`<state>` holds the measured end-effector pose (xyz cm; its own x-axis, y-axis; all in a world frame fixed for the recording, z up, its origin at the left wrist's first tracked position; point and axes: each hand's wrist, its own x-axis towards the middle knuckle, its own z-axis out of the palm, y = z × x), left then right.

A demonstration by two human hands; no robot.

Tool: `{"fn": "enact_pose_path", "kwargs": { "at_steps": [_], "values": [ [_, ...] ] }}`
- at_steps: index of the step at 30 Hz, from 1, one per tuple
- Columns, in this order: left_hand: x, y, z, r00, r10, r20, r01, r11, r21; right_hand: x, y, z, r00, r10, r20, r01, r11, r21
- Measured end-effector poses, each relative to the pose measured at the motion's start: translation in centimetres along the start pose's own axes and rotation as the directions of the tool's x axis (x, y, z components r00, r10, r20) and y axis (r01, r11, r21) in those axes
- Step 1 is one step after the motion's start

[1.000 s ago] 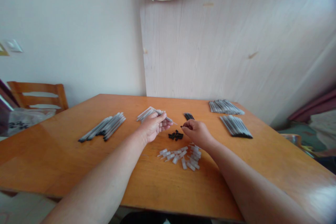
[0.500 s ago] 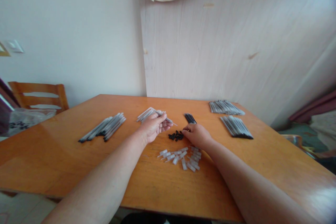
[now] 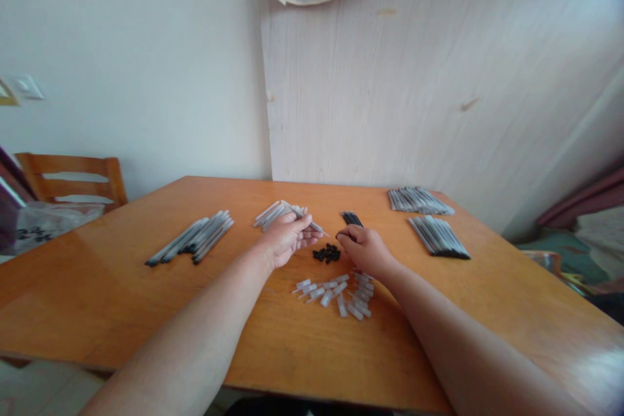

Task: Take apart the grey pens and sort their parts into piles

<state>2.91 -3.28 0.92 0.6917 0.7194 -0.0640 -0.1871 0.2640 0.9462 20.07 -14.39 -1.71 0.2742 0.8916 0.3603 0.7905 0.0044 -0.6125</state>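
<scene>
My left hand [image 3: 288, 239] is closed on a slim translucent pen barrel [image 3: 312, 223], whose thin tip points right. Just to its right, my right hand [image 3: 365, 248] pinches a small black plug [image 3: 337, 236] between thumb and fingertips. Below the fingers lies a little heap of similar black plugs [image 3: 326, 253]. Nearer to me are scattered short frosted pieces [image 3: 327, 297] with thin ends. Behind my left hand rests a pile of translucent barrels [image 3: 266, 213], partly hidden by it. Thin black sticks [image 3: 351, 218] lie beyond my right hand, which partly covers them.
On the left of the wooden table [image 3: 146, 312] lies a bundle of grey tubes with black ends [image 3: 199, 234]. Two more bundles lie at the right, a farther one [image 3: 420, 200] and a nearer one [image 3: 439, 236]. A wooden chair [image 3: 73, 166] stands at the left.
My right hand has risen slightly away from the heap of black plugs, with one plug now showing in its fingertips. My left hand has hardly moved.
</scene>
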Motion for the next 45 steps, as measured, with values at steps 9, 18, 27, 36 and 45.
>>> {"fn": "enact_pose_path", "kwargs": {
  "at_steps": [9, 18, 27, 36, 45],
  "values": [
    [-0.3, 0.0, 0.4, 0.999, -0.016, 0.037, 0.015, 0.999, 0.041, -0.3, -1.2, 0.3, 1.0, -0.001, 0.029, -0.002, 0.993, 0.119],
    [0.8, 0.9, -1.7, 0.958, 0.172, -0.228, -0.18, 0.983, -0.014, -0.1, 0.4, -1.5, 1.0, -0.021, 0.007, 0.022, 0.998, -0.065],
    [1.8, 1.7, -3.9, 0.868, 0.212, -0.449, -0.214, 0.976, 0.046, 0.6, 2.6, -3.5, 0.97, 0.213, -0.12, -0.241, 0.915, -0.324],
    [2.6, 0.9, -4.6, 0.841, 0.292, -0.454, -0.191, 0.948, 0.256, 0.8, 3.4, -4.7, 0.876, 0.449, -0.178, -0.48, 0.77, -0.421],
    [2.5, 0.8, -4.8, 0.822, 0.36, -0.442, -0.191, 0.904, 0.382, 1.0, 3.8, -3.9, 0.847, 0.515, -0.13, -0.511, 0.726, -0.461]
  ]
}}
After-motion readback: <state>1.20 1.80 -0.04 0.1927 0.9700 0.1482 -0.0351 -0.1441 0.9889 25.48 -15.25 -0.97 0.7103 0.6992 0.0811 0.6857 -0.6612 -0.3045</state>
